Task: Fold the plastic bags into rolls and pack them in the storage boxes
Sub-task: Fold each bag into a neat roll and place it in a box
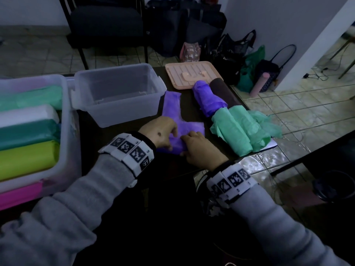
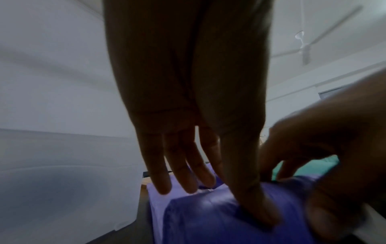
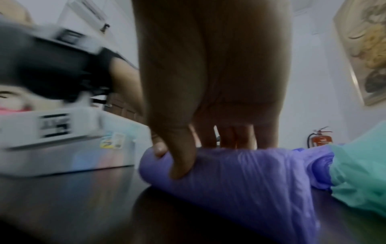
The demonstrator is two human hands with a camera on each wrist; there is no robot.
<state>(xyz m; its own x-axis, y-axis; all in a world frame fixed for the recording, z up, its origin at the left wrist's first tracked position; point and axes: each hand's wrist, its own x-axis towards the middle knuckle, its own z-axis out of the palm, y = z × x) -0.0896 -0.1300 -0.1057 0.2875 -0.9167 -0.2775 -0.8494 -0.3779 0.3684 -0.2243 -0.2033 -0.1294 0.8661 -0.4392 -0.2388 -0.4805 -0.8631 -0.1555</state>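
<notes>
Purple bag [image 1: 180, 129] lies flat on the dark tabletop [image 1: 119, 150], near centre, its near end rolled up under my hands. Left hand [image 1: 159, 134]: thumb pressed into the roll, fingers [image 2: 183, 175] straight on the flat sheet beyond it, so a flat, unclenched grip that pins rather than grabs. Right hand [image 1: 199, 148]: thumb hooked over the roll's end, fingers curled behind it, holding the roll so it doesn't spring loose. Judgement: mid-roll, the far T-shaped part not yet wound in.

Empty clear box [image 1: 119, 93] sits just beyond the bag on the left, lid off, likely the drop point. Pink lid [image 1: 192, 75] lies at the far right. Filled box [image 1: 65, 131] at the far left edge holds finished rolls in green, white, teal and yellow. Right of the bag: another purple bag [image 1: 207, 98], a brown one [image 1: 222, 91], loosely rolled green ones [image 1: 238, 131], queued within reach.

Risk: thin, slick plastic, roll may unwind if pressure is uneven.
</notes>
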